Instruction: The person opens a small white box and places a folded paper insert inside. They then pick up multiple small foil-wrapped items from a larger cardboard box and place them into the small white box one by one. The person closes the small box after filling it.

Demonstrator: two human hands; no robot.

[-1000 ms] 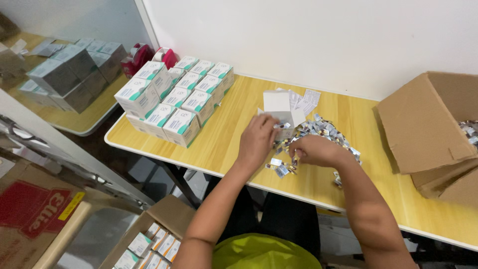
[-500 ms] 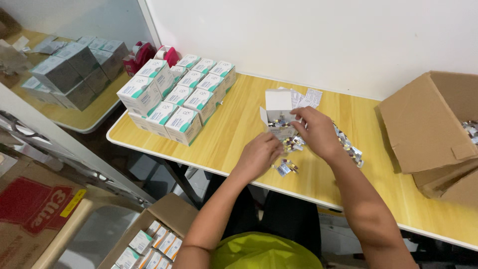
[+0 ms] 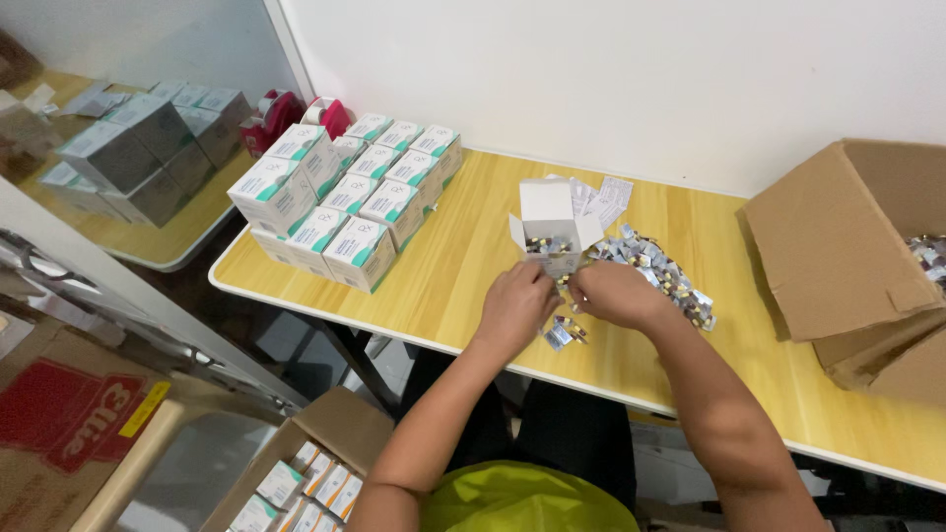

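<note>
Seen from the head camera, the left hand (image 3: 517, 300) and right hand (image 3: 613, 293) are brought together, knuckles up, fingers curled around small foil packets (image 3: 564, 331) just below an open white box (image 3: 550, 232). What exactly is pinched cannot be told. Loose packets (image 3: 662, 273) are spread beyond the right fingertips. Packets are best gathered flat and slid upright into the box.

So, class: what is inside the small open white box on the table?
The open white box shows small silvery blister packs with yellow spots at its mouth. Anything deeper is hidden by its walls.
</note>
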